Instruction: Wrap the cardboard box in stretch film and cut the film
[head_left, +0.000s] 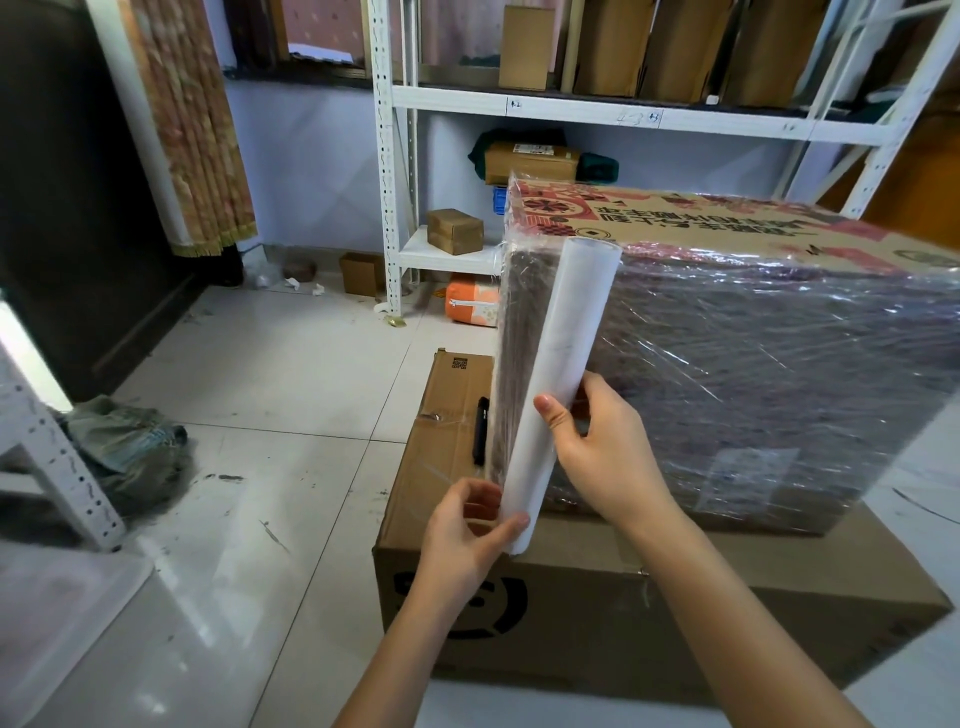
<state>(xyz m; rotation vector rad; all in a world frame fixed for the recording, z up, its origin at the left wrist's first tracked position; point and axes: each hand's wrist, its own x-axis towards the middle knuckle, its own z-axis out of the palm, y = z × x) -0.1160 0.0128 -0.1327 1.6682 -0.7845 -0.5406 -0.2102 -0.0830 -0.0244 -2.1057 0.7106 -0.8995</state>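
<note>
Between both hands' fingers (545, 410) — film roll (561, 374), by wrapped box (753, 364).

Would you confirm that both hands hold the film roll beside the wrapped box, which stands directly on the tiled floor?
Not quite. The head view shows the wrapped box standing on a larger plain cardboard box, not directly on the tiled floor. The rest holds: the left hand and right hand both hold the film roll beside it.
</note>
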